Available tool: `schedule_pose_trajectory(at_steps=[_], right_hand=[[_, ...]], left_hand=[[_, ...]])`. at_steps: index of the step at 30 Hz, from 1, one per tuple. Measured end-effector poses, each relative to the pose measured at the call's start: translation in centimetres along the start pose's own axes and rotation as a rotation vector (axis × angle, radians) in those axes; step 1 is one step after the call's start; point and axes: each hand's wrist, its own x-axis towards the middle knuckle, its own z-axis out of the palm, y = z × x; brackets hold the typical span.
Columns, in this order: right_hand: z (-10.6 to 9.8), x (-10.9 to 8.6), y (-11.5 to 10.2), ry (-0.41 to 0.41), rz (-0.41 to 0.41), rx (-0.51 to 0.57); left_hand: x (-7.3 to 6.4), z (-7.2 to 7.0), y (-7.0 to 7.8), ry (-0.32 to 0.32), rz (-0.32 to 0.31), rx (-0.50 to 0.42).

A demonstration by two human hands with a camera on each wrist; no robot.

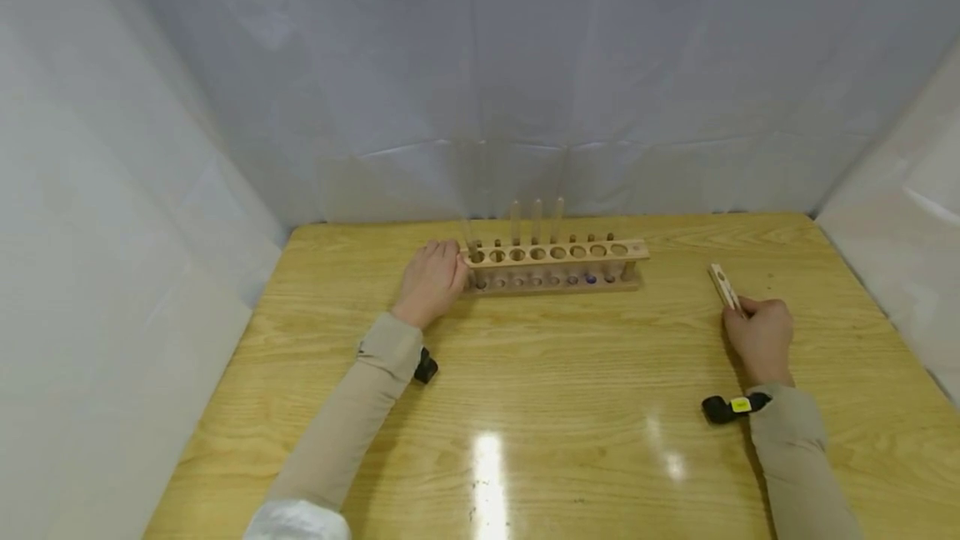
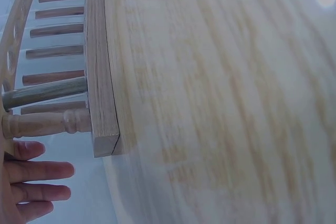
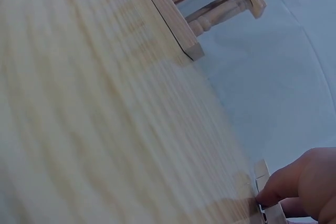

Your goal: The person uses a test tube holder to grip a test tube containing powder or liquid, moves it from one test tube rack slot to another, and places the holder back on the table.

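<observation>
A wooden test tube rack [image 1: 555, 288] stands toward the back of the table. My left hand [image 1: 431, 282] grips its left end; in the left wrist view several fingers [image 2: 42, 170] extend past the end post. A clear glass tube [image 1: 468, 233] rises from the leftmost hole, its outline faint. Three clear test tubes [image 1: 536, 219] sit upside down on the rack's back pegs. My right hand [image 1: 761, 338] pinches a wooden test tube holder [image 1: 724, 286] right of the rack, apart from it. Part of the holder is hidden by the fingers.
The wooden table [image 1: 555, 407] reaches back to a grey-white sheet [image 1: 525, 90], with pale sheets at both sides. A blue-purple spot [image 1: 591, 279] shows in the rack's lower board. A black wrist camera [image 1: 425, 367] is strapped to the left wrist, another [image 1: 720, 410] to the right.
</observation>
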Motion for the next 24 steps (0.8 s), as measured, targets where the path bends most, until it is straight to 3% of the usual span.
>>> schedule_pose_trajectory(at_steps=[12,20,24], right_hand=[[-0.8,-0.4,0.3,-0.041,0.011,-0.028],[-1.4,-0.3,-0.3,0.002,-0.163,-0.058],[-2.7,-0.6,-1.6,-0.074,-0.144,-0.047]], left_hand=[[0.1,0.0,0.4,-0.008,0.003,-0.013],[0.1,-0.2,0.4,-0.017,-0.025,-0.024],[0.1,-0.6,0.5,-0.049,-0.054,-0.058]])
